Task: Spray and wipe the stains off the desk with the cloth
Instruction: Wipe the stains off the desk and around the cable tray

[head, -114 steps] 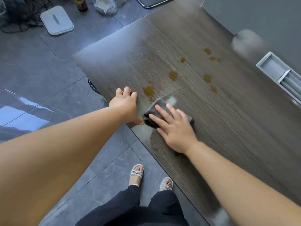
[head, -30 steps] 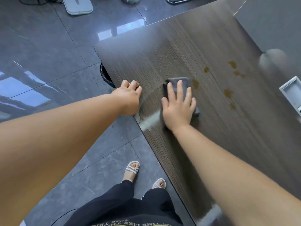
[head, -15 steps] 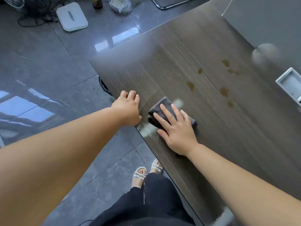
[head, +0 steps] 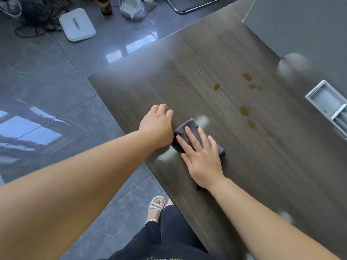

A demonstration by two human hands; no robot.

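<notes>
A folded dark grey cloth (head: 187,127) lies on the dark wood-grain desk (head: 262,166) near its left edge. My right hand (head: 201,156) presses flat on the cloth with straight, spread fingers. My left hand (head: 156,124) rests on the desk just left of the cloth, fingers curled under, holding nothing. Several brown stains (head: 245,110) dot the desk farther back and to the right, the nearest about a hand's length beyond the cloth. Wet streaks glisten around the cloth. No spray bottle is in view.
A grey cable tray (head: 326,102) is set into the desk at the right edge. On the tiled floor at the back lie a white flat device (head: 77,24), a dark bottle (head: 106,5), a plastic bag (head: 133,8) and tangled cables. My feet stand beside the desk's left edge.
The cloth under my right hand swept forward over the near stains, then back toward the desk's left edge. Two near stains are gone. My left hand stays at the edge.
</notes>
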